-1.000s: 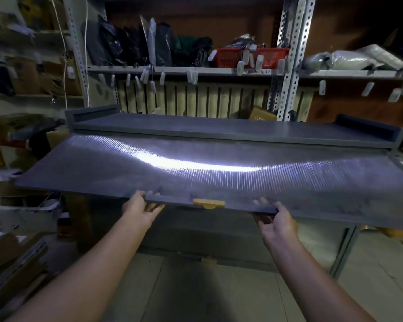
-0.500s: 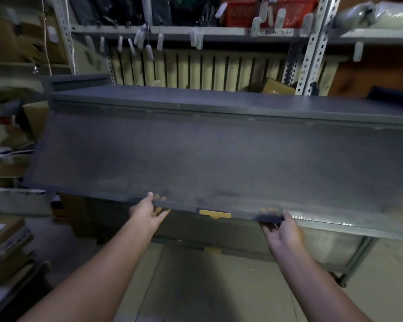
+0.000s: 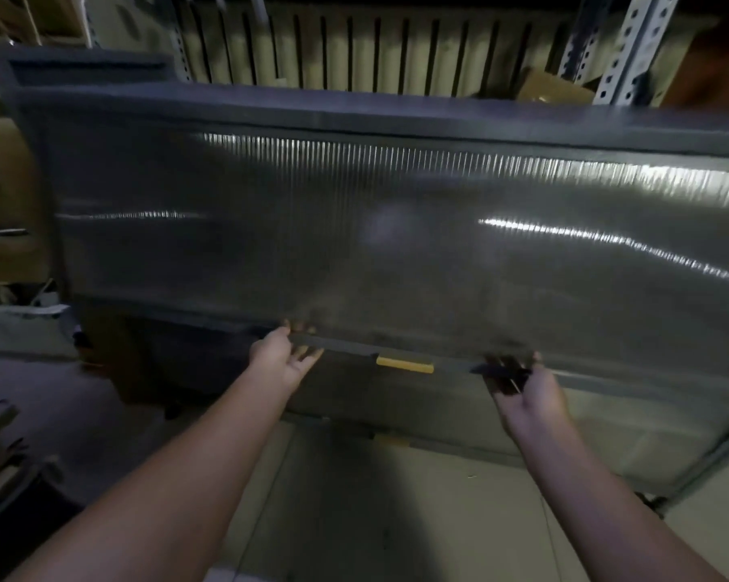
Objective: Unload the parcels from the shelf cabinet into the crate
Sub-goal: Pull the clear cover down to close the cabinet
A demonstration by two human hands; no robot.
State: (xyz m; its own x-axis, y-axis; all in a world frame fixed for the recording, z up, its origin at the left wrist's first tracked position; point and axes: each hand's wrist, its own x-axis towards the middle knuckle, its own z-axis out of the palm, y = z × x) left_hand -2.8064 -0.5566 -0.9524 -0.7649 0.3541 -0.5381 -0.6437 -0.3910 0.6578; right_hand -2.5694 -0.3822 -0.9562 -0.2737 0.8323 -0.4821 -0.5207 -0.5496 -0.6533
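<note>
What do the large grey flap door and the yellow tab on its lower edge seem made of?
The flap door looks like fluted plastic sheet, semi-glossy grey: fine parallel ribs catch the light in bright streaks. The yellow tab is likely smooth plastic, from its even colour; blur leaves this open.

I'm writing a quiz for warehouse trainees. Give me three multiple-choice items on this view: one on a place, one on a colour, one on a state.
1. Where is the tab on the door panel?
A. at its top edge
B. on its lower edge, between the left hand and the right hand
C. at its far left end

2. What colour is the tab?
A. red
B. yellow
C. blue

3. How is the door panel held?
A. by the left hand alone
B. by no hand
C. by both hands at its lower edge

Answers: 1 B, the tab sits on the bottom rail midway between the hands. 2 B, it shows yellow against the grey panel. 3 C, each hand grips the lower edge.
</note>
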